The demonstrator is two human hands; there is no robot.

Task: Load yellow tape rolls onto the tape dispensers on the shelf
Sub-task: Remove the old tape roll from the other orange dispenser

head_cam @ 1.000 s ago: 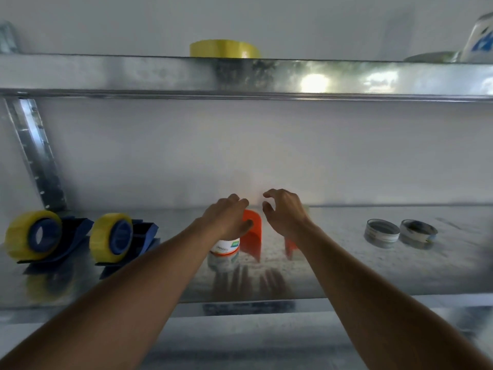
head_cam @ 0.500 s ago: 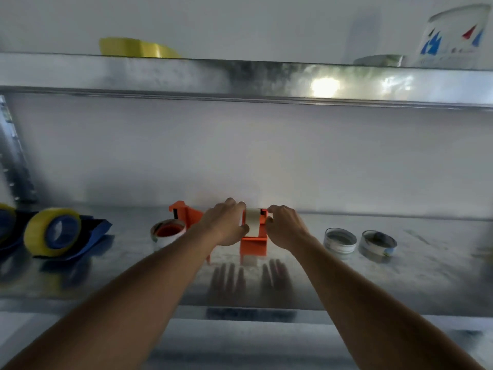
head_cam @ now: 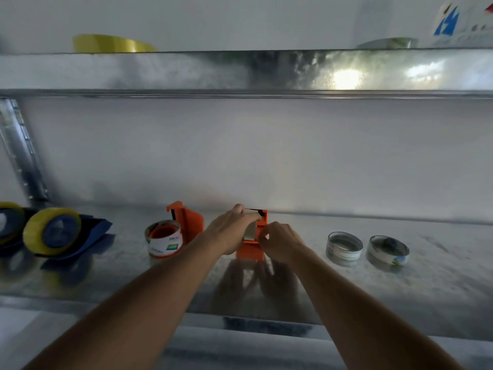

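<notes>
Orange dispenser point(head_cam: 250, 247) upright, end-on; left hand point(head_cam: 230, 231), right hand point(head_cam: 280, 242) gripping.

The near-empty tape roll point(head_cam: 164, 241) left of centre on the shelf bears a white label with blue lettering and a green patch, both too blurred to read.

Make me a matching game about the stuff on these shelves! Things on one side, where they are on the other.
Things:
1. loose yellow tape roll
2. blue dispensers
3. orange dispenser
4. two empty tape cores

Places:
A. lower shelf, right side
B. between both hands
C. top shelf
D. lower shelf, far left

Pairs: 1-C, 2-D, 3-B, 4-A
</notes>
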